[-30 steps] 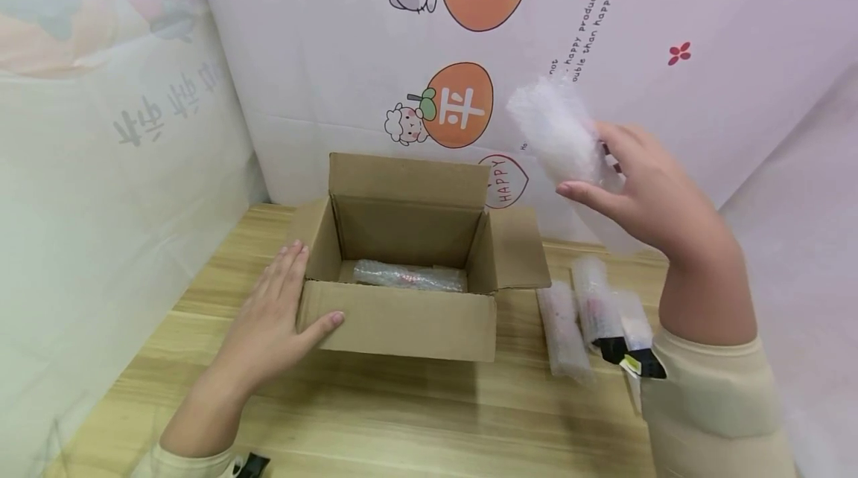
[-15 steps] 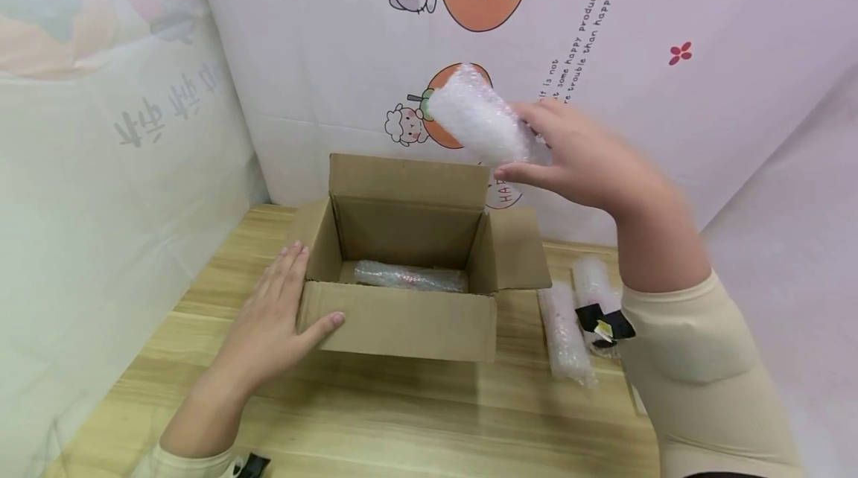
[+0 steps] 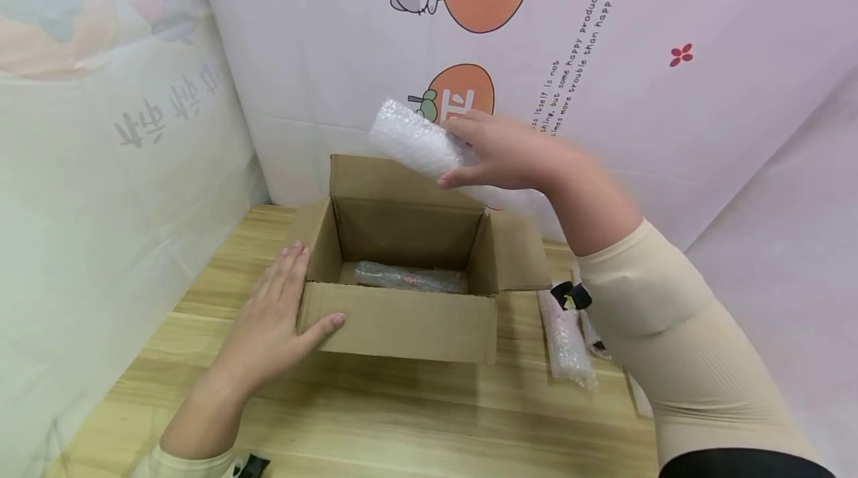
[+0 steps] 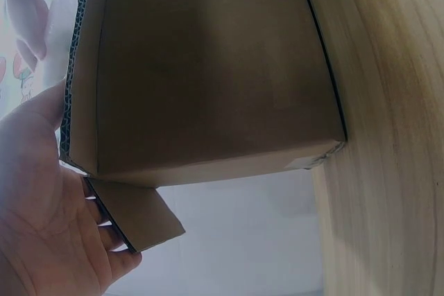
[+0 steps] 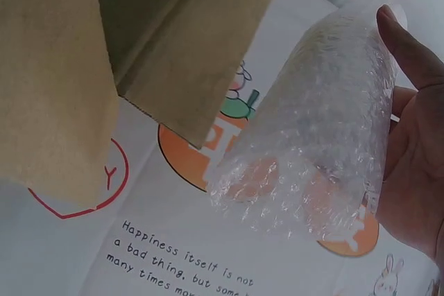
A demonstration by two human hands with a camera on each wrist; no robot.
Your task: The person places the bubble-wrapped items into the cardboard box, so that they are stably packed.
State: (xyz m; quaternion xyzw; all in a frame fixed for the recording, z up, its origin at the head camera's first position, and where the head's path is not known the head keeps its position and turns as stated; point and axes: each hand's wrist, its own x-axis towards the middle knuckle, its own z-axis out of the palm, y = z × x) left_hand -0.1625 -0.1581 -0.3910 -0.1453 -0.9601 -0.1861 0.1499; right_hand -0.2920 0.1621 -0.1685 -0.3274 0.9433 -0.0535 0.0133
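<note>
**Clear bubble-wrap roll (image 3: 414,140) held high at the rear of the brown cardboard box (image 3: 402,323)**

The step in hand looks like carrying the roll across the box. Doing it well calls for a light grip, so the soft wrap is not crushed, and for turning the roll parallel to the box's long side. The box's upright brown rear flap (image 3: 362,174) could snag the wrap. The left hand (image 3: 264,318) lies with straight fingers along the box's left flap, thumb on its front flap; gentle pressure there should stop any sliding.

The right hand (image 3: 499,150) grips the roll between thumb and fingers. From that hand the roll slants up leftward, crossing the rear flap in the head view; the right wrist view shows a gap between them. A second, flat-lying bubble-wrap roll (image 3: 409,278) is inside the box, lower than the right hand.
</note>
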